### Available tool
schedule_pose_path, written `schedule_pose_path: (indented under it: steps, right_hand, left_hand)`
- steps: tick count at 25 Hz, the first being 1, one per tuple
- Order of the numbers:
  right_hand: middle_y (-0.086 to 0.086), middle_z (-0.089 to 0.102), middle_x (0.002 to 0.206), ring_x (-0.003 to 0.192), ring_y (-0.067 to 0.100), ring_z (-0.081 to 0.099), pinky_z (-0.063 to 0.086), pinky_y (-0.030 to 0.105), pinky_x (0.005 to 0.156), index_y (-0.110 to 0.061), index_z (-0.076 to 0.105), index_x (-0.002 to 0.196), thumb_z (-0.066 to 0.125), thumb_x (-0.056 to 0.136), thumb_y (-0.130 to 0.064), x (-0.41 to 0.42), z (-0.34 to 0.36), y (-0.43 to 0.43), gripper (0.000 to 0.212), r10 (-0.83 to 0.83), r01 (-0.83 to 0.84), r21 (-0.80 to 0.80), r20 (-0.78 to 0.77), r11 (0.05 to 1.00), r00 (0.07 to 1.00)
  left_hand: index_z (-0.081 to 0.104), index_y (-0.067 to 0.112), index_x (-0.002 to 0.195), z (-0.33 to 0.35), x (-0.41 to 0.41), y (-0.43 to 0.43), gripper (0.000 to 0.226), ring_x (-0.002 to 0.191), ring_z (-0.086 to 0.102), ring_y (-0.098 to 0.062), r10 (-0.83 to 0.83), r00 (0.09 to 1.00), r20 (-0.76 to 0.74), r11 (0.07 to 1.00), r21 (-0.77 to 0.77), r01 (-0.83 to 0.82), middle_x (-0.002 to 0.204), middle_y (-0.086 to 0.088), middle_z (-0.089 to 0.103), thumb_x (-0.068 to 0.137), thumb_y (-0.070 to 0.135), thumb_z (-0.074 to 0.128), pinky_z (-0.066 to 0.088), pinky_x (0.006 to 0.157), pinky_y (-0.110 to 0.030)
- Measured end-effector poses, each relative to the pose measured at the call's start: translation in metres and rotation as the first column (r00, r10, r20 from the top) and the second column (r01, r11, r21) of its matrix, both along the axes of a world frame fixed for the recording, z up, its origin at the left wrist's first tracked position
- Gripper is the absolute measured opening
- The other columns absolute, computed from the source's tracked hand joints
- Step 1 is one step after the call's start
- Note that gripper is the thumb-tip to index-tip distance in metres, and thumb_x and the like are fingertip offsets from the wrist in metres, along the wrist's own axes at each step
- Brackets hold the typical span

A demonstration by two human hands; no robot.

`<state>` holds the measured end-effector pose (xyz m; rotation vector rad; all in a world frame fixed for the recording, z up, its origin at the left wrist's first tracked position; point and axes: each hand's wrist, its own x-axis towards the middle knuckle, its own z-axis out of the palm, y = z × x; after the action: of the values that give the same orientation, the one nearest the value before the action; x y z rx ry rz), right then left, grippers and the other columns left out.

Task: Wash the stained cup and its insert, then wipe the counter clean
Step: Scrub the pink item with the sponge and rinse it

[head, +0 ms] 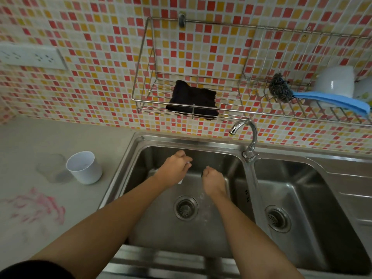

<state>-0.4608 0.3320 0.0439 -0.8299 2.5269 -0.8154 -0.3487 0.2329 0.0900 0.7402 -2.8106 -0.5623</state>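
Observation:
A white cup (84, 168) stands upright on the grey counter (26, 141), left of the sink. Beside it, on its left, is a faint clear cup-like shape (52, 168). Both my hands are down in the left basin (161, 228). My left hand (175, 168) is curled around a small pale object; only white bits show at the fingertips and under the wrist. My right hand (213, 179) is fisted close beside it, with its contents hidden. A pink smeared stain (38, 206) marks the counter near the front left.
The faucet (248, 137) rises between the two basins, its spout over the left one. On the wall racks are a black cloth (193, 99), a steel scourer (280, 90), a blue cloth (330, 100) and white bowls (335, 81). A socket strip (30, 56) is at upper left.

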Motion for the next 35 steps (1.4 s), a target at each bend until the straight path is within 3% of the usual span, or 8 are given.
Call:
schedule_pose_path:
  steps: [7, 12, 15, 18, 23, 28, 32, 35]
  right_hand:
    - [0.022, 0.067, 0.105, 0.099, 0.037, 0.060, 0.046, 0.037, 0.084, -0.001, 0.063, 0.102, 0.022, 0.100, -0.029, 0.030, 0.016, -0.007, 0.050, -0.156, 0.156, -0.012, 0.004, 0.988, 0.988]
    - [0.009, 0.050, 0.099, 0.089, 0.022, 0.051, 0.039, 0.027, 0.070, -0.017, 0.040, 0.132, 0.021, 0.096, -0.036, 0.060, 0.042, 0.012, 0.045, -0.122, 0.244, -0.317, 0.359, 0.916, 0.925]
    - [0.000, 0.037, 0.130, 0.122, 0.012, 0.038, 0.032, 0.023, 0.096, -0.031, 0.033, 0.140, 0.026, 0.095, -0.032, 0.071, 0.076, 0.019, 0.046, 0.150, -0.003, -0.552, 0.222, 0.834, 0.963]
    - [-0.010, 0.031, 0.137, 0.126, 0.006, 0.035, 0.031, 0.018, 0.099, -0.043, 0.029, 0.135, 0.042, 0.099, -0.023, 0.075, 0.132, -0.006, 0.044, 0.322, -0.228, -0.661, 0.021, 0.715, 0.947]
    - [0.009, 0.034, 0.144, 0.125, 0.022, 0.040, 0.037, 0.034, 0.102, -0.025, 0.029, 0.144, 0.045, 0.097, -0.031, 0.052, 0.210, -0.108, 0.050, 0.202, -0.277, -0.501, -0.200, 0.820, 0.959]
    - [0.011, 0.025, 0.153, 0.138, 0.029, 0.028, 0.027, 0.033, 0.108, -0.012, 0.022, 0.147, 0.045, 0.096, -0.037, 0.034, 0.220, -0.191, 0.061, 0.384, -0.407, -0.074, -0.215, 0.911, 0.898]
    - [0.013, 0.031, 0.151, 0.135, 0.034, 0.031, 0.031, 0.039, 0.107, -0.014, 0.028, 0.145, 0.041, 0.094, -0.050, 0.021, 0.202, -0.215, 0.064, 0.413, -0.358, 0.223, -0.295, 0.906, 0.862]
    - [0.016, 0.018, 0.154, 0.140, 0.040, 0.014, 0.019, 0.048, 0.112, -0.026, 0.029, 0.145, 0.034, 0.090, -0.063, 0.015, 0.199, -0.216, 0.067, 0.389, -0.221, 0.405, -0.398, 0.887, 0.831]
  left_hand:
    - [0.058, 0.008, 0.124, 0.011, 0.031, -0.008, 0.032, 0.101, 0.060, -0.027, 0.004, 0.998, -0.061, 1.000, 0.019, -0.003, 0.122, -0.011, 0.054, 0.096, 0.019, 0.048, 0.047, 0.093, -0.037]
    - [0.064, 0.003, 0.115, 0.010, 0.060, -0.027, 0.026, 0.089, 0.059, -0.022, 0.082, 0.979, -0.188, 0.994, 0.090, -0.066, 0.104, -0.014, 0.060, 0.092, 0.012, 0.054, 0.039, 0.080, -0.018]
    - [0.066, 0.003, 0.112, 0.013, 0.077, -0.039, 0.025, 0.083, 0.059, -0.020, 0.104, 0.967, -0.234, 0.990, 0.117, -0.079, 0.099, -0.014, 0.062, 0.091, 0.012, 0.056, 0.041, 0.078, -0.018]
    - [0.067, 0.003, 0.110, 0.021, 0.093, -0.049, 0.024, 0.085, 0.062, -0.024, 0.122, 0.951, -0.283, 0.986, 0.143, -0.084, 0.099, -0.015, 0.064, 0.090, 0.013, 0.058, 0.050, 0.084, -0.032]
    - [0.066, 0.008, 0.114, 0.037, 0.116, -0.059, 0.026, 0.095, 0.062, -0.018, 0.133, 0.941, -0.311, 0.985, 0.148, -0.090, 0.115, -0.008, 0.063, 0.092, 0.018, 0.057, 0.044, 0.088, -0.020]
    - [0.065, 0.013, 0.113, 0.050, 0.133, -0.075, 0.024, 0.092, 0.057, -0.013, 0.151, 0.933, -0.328, 0.982, 0.155, -0.105, 0.116, -0.003, 0.061, 0.092, 0.020, 0.056, 0.049, 0.090, -0.027]
    - [0.065, 0.016, 0.112, 0.059, 0.141, -0.082, 0.023, 0.086, 0.051, -0.005, 0.163, 0.919, -0.360, 0.983, 0.134, -0.122, 0.105, 0.004, 0.058, 0.092, 0.020, 0.055, 0.040, 0.081, -0.016]
    - [0.066, 0.016, 0.112, 0.059, 0.140, -0.086, 0.023, 0.084, 0.051, -0.005, 0.169, 0.917, -0.360, 0.982, 0.138, -0.127, 0.100, 0.008, 0.055, 0.093, 0.020, 0.055, 0.034, 0.073, -0.004]
